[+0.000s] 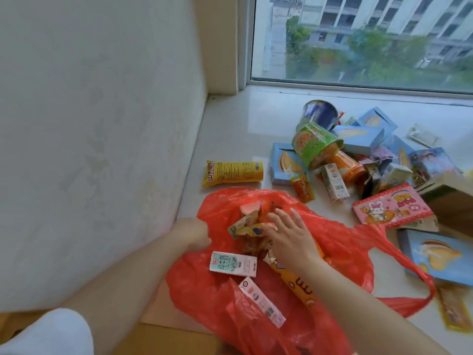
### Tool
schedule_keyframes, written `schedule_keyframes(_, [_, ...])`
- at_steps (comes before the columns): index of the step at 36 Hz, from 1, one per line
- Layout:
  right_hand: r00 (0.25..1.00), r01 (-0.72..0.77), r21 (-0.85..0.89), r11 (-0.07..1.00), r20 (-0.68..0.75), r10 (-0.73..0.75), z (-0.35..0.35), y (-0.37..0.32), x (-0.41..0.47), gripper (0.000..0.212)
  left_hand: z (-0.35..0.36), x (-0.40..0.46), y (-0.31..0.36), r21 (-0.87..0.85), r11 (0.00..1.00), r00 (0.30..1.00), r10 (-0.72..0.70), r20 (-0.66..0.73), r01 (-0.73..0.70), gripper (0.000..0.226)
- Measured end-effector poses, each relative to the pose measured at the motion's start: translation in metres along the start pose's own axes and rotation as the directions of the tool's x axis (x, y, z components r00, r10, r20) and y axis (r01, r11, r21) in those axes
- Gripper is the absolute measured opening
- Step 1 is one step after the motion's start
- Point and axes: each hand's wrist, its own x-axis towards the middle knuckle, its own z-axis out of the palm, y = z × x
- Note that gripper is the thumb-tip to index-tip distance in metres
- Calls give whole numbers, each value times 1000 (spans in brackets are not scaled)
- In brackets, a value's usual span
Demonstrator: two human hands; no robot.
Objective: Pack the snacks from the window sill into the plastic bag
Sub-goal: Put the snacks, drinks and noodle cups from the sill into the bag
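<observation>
Head view: red plastic bag (pixel 340 249) holds 2 milk cartons (pixel 233 264) and wrappers. Left hand (pixel 193 233) fingers clamped on its rim; right hand (pixel 289 237) fingers apart inside.

The left hand's (pixel 193 233) fingers are disappearing behind the red plastic bag (pixel 340 242); the cardboard box (pixel 450 201) is running off the right edge.

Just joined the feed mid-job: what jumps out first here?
The red plastic bag dominates the near sill, its mouth held open by the left hand while the open right hand reaches in over snacks and a milk carton. Behind it, by the window, lies a jumbled pile of unpacked snacks, with a green cup on top and a yellow packet lying apart to the left.
</observation>
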Motion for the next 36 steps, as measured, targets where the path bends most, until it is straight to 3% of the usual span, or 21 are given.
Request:
schedule_keyframes(3, [968, -247, 14, 969, -47, 247, -3, 26, -6, 72, -18, 5, 14, -115, 993, 970, -6, -241, -23, 26])
schedule_keyframes(5, [927, -374, 9, 927, 2, 374, -7, 43, -12, 75, -26, 8, 25, -161, 984, 956, 21, -293, -71, 24])
schedule_keyframes(7, [886, -444, -12, 896, 142, 441, -5, 57, -19, 65, -33, 10, 37, -190, 975, 949, 54, -309, -117, 25])
schedule_keyframes(9, [853, -456, -49, 889, 261, 452, 1, 66, -28, 55, -40, 12, 49, -224, 961, 938, 79, -339, -162, 26])
schedule_keyframes(16, [753, -522, 8, 853, 474, 457, 40, 83, -76, 46, -51, 25, 97, -255, 921, 892, 168, -419, -294, 27])
schedule_keyframes(21, [741, -494, 133, 859, 581, 337, 58, 108, -91, 42, -75, 41, 132, -295, 900, 889, 179, -422, -322, 30])
schedule_keyframes(23, [753, -538, 244, 807, 570, 329, 58, 121, -87, 38, -84, 52, 149, -330, 887, 891, 166, -422, -322, 31])
schedule_keyframes(26, [779, -620, 449, 644, 454, 434, 54, 148, -73, 41, -97, 70, 176, -400, 870, 900, 106, -422, -290, 32])
schedule_keyframes(29, [771, -634, 530, 563, 377, 513, 56, 180, -56, 35, -105, 91, 201, -541, 814, 926, -12, -377, -210, 41])
schedule_keyframes(32, [786, -617, 473, 629, 329, 524, 67, 205, -41, 33, -109, 117, 221, -709, 700, 944, -168, -283, -88, 47])
schedule_keyframes(36, [814, -580, 412, 702, 295, 500, 83, 227, -21, 36, -111, 148, 242, -878, 476, 930, -345, -128, 56, 60])
